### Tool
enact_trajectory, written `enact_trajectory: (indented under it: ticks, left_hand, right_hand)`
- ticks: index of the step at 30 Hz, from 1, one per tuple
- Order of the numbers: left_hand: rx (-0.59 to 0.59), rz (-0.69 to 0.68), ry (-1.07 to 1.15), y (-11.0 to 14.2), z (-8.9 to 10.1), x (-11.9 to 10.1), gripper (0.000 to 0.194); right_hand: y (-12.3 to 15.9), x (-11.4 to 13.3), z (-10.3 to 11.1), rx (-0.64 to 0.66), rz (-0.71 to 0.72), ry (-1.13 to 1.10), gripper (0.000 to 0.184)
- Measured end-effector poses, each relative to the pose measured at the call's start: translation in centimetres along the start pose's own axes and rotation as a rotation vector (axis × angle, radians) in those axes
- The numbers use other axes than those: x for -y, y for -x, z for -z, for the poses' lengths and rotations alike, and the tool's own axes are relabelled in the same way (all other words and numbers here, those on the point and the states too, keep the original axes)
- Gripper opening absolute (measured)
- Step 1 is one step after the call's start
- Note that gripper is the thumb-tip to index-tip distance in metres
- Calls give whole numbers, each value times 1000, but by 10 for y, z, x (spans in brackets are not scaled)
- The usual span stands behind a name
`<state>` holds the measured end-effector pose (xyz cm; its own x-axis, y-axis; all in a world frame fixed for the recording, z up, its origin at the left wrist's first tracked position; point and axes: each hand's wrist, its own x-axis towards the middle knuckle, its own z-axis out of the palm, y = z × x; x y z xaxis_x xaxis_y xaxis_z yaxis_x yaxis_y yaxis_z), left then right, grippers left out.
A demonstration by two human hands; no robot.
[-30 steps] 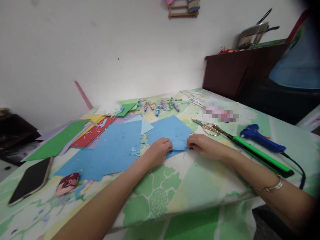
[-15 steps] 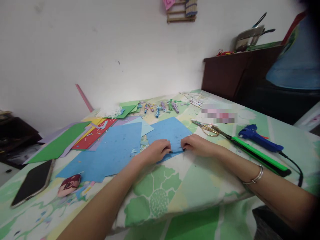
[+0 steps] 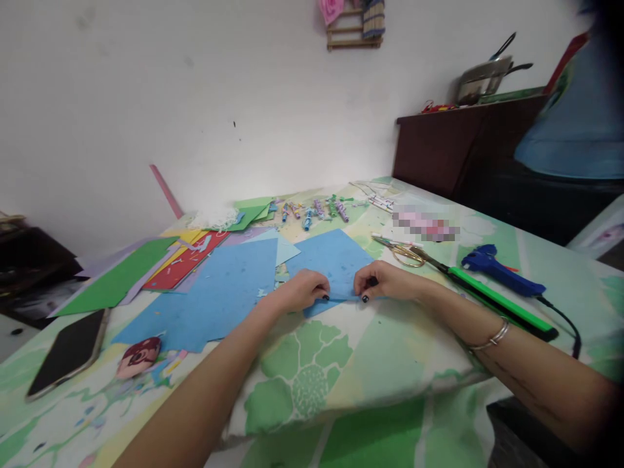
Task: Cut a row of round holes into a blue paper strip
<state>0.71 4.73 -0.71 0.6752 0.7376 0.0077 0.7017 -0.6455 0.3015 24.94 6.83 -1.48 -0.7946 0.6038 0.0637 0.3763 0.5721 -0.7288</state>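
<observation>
A blue paper sheet (image 3: 331,257) lies on the table in front of me, its near edge turned up in a narrow fold or roll. My left hand (image 3: 306,290) is closed at the left part of that edge, fingertips pinching it. At the right part, my right hand (image 3: 385,281) pinches the same edge between thumb and fingers. A corner of blue paper shows beneath the edge, between the hands and the tablecloth. Larger blue sheets (image 3: 221,286) spread out left of my left hand. Gold-handled scissors (image 3: 408,253) lie beyond my right hand.
Right of my right forearm lie a green-and-black cutter-like tool (image 3: 502,302) and a blue glue gun (image 3: 502,273) with its cord. Several small paper rolls (image 3: 319,208) stand at the back. At left are coloured sheets (image 3: 119,273), a phone (image 3: 71,351) and a pink-and-maroon object (image 3: 139,357).
The fingers have shifted slightly along the blue sheet's near edge, my right hand now a little more raised at the knuckles. The view has moved slightly.
</observation>
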Motion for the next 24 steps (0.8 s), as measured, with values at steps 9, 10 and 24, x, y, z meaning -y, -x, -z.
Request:
enact_trajectory:
  ticks: [9, 10, 24]
  left_hand:
    - [-14, -58, 17, 12, 2, -7, 13]
    - [-13, -73, 23, 14, 2, -9, 11]
    - [-174, -89, 92, 17, -7, -10, 8]
  right_hand:
    - [9, 13, -7, -7, 2, 52, 14]
    - [10, 15, -7, -13, 6, 78, 13]
    - [11, 17, -5, -126, 45, 243, 6]
